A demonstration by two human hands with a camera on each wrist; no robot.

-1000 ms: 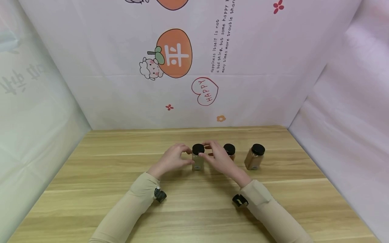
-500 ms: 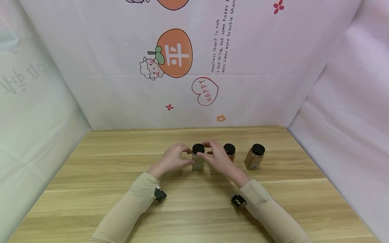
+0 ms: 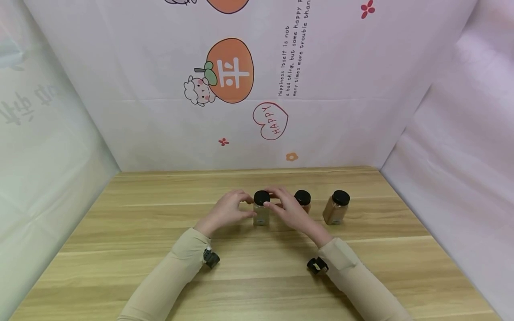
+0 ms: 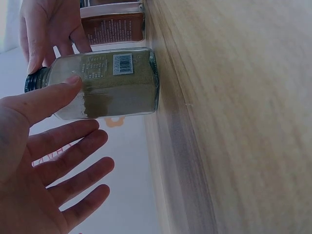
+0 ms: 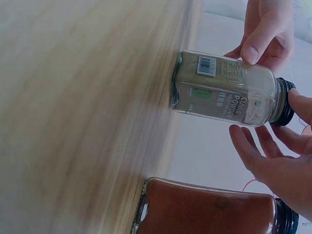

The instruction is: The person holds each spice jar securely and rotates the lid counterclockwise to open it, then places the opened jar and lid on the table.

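Note:
A clear glass jar of cumin powder [image 5: 214,92] with a black screw lid [image 3: 262,197] stands upright on the table. My left hand [image 3: 226,213] holds the jar's side, its thumb [image 4: 68,87] on the glass near the barcode label and the other fingers spread behind. At the top, my right hand [image 3: 293,214] pinches the lid between thumb and index finger, its other fingers [image 5: 246,146] loosely bent beside the jar. Olive-brown powder fills the lower part of the jar. The lid sits on the neck in both wrist views.
A jar of reddish-brown powder [image 5: 209,207] stands just right of the cumin, partly hidden by my right hand in the head view. Further right is another black-lidded jar [image 3: 335,213] of brown powder. A printed white cloth [image 3: 341,125] hangs behind the wooden table [image 3: 257,285].
My right thumb and wrist shifted slightly left around the lid, then back right. The left hand and the jars have stayed in place.

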